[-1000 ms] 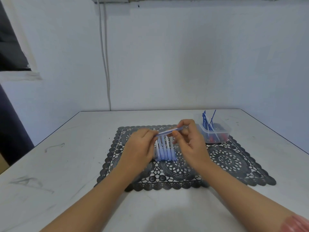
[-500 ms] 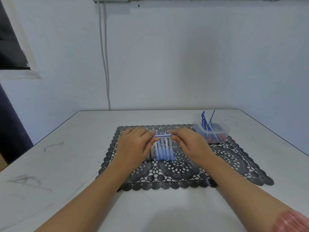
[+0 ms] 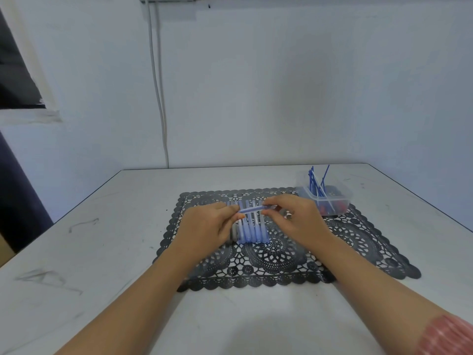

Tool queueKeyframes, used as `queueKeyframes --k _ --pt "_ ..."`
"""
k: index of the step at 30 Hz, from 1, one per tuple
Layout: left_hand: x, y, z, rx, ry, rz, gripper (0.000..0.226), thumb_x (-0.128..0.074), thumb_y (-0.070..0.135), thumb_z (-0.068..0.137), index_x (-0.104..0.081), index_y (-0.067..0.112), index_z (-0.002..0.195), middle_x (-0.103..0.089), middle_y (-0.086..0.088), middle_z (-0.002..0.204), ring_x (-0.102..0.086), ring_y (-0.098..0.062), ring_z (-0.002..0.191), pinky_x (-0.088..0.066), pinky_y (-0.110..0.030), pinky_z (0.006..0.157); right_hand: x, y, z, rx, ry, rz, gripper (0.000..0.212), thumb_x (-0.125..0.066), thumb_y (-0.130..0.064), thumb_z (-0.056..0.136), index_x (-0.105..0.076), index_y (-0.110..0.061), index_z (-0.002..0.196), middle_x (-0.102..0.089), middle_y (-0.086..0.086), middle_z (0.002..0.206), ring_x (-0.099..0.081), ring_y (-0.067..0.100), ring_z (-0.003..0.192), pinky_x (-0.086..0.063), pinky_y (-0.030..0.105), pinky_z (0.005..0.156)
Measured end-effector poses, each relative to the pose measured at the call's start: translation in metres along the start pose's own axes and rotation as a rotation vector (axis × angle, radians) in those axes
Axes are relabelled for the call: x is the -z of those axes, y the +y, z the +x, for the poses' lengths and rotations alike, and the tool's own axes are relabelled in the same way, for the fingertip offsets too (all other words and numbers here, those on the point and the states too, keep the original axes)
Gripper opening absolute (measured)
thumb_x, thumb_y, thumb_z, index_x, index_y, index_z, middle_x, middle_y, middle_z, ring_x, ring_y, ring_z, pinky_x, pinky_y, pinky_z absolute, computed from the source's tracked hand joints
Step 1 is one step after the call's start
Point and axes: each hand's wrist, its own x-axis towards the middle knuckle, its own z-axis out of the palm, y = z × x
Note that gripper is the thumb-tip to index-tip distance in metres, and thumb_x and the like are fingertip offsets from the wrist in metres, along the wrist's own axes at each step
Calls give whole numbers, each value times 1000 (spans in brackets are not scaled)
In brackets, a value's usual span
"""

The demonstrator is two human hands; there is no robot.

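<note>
A translucent blue plastic pen (image 3: 252, 209) is held level at the centre of the frame. It is pinched at its left end by the fingers of the left hand (image 3: 207, 226) and at its right end by those of the right hand (image 3: 297, 216). It is positioned just above a row of similar blue pens (image 3: 252, 230) laid side by side on a black lace-patterned placemat (image 3: 358, 247) on the white desk (image 3: 102, 252). A clear plastic tub (image 3: 337, 201) of thin blue refills (image 3: 316, 183) is seen at the mat's upper right corner.

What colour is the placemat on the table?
Black placemat, lace-like openwork pattern, seen best in the head view.
</note>
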Motion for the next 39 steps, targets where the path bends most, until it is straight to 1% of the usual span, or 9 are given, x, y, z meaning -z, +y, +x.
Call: queueKeyframes --k 3,8,12,14,16,22,27,34,39 --pt "1 -3 -1 2 -6 42 35 -46 38 87 -75 20 91 -64 11 62 -54 -6 44 -25 -6 47 -1 -1 0 -18 -53 13 23 -58 -23 87 -70 -8 99 -70 -1 88 -61 1 77 -53 20 72" --pt "0 -8 0 -18 -5 70 35 -46 42 88 -75 22 89 -60 12 58 -53 -6 44 -27 -9 45 -6 0 2 1 -71 -56 12 -66 0 80 -69 -7 88 -67 3 85 -62 14 77 -55 34 71" --pt "0 -6 1 -58 10 58 36 -46 41 89 -75 20 89 -56 11 54 -50 -7 41 -28 -10 43 -7 -5 2 28 -49 -87 28 -62 6 77 -67 -8 100 -58 0 90 -47 2 77 -45 11 73" --pt "0 -5 1 -75 20 51 37 -45 41 90 -75 20 89 -56 10 53 -50 -8 41 -29 -10 43 -8 -6 2 14 -46 -122 35 -59 2 78 -64 -10 110 -55 0 92 -44 1 78 -44 11 71" --pt "1 -6 1 -91 27 51 36 -46 41 90 -75 20 90 -56 10 54 -50 -7 42 -29 -10 43 -8 -6 2 -18 -41 -179 37 -57 -5 77 -64 -12 113 -54 1 95 -48 8 81 -51 24 65" --pt "5 -9 3 -135 18 96 34 -47 42 91 -74 21 90 -57 10 56 -53 -9 46 -28 -12 44 -9 -4 0 -86 -112 -227 43 -38 -34 81 -70 -15 101 -58 2 113 -57 16 99 -57 39 68" --pt "6 -17 2 -109 37 121 37 -44 43 90 -75 21 89 -60 9 58 -57 -11 48 -33 -15 42 -11 -9 1 -51 -104 -208 37 -45 -37 86 -71 -15 101 -62 -1 111 -60 14 99 -56 35 75" --pt "5 -22 0 -85 46 133 37 -45 44 90 -75 22 90 -63 10 61 -58 -11 50 -39 -18 39 -11 -9 1 -32 -70 -199 23 -54 -20 87 -70 -9 100 -68 4 92 -63 16 82 -51 25 76" --pt "4 -23 -1 -50 80 117 37 -44 45 90 -74 23 88 -66 10 66 -60 -11 53 -43 -22 39 -11 -7 1 -50 -51 -187 23 -58 -7 85 -68 -10 106 -64 4 91 -58 14 83 -45 20 75"
